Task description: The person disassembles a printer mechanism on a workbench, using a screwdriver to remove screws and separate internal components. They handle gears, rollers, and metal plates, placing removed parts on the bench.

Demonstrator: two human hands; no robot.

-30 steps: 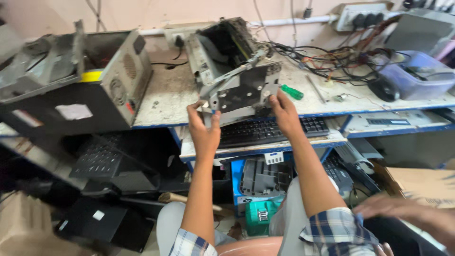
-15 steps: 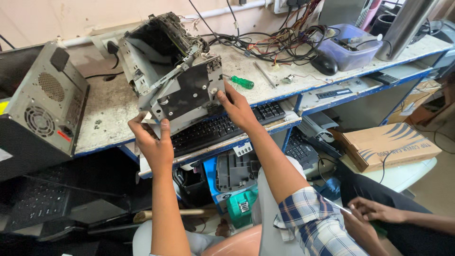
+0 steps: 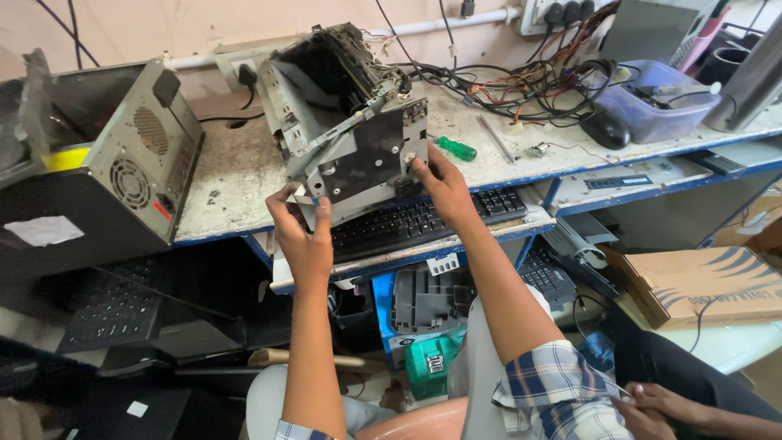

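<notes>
A stripped grey metal printer chassis (image 3: 346,122) stands tilted on the dusty workbench (image 3: 236,167), its dark side plate facing me. My left hand (image 3: 303,236) grips the lower left corner of that plate. My right hand (image 3: 440,183) holds the plate's lower right edge, fingers curled against it. A black keyboard (image 3: 407,224) lies on the pull-out shelf right under both hands. A green-handled screwdriver (image 3: 454,149) rests on the bench just right of the chassis.
An open computer case (image 3: 122,163) stands at the left. Tangled cables (image 3: 521,81), a black mouse (image 3: 604,128) and a translucent blue box (image 3: 652,102) crowd the right. Below are a cardboard box (image 3: 700,281), more keyboards and another person's hands (image 3: 652,407).
The view has swung back left and closer. Both hands keep their hold on the chassis, which stays tilted on the bench; the computer case shows more fully at left.
</notes>
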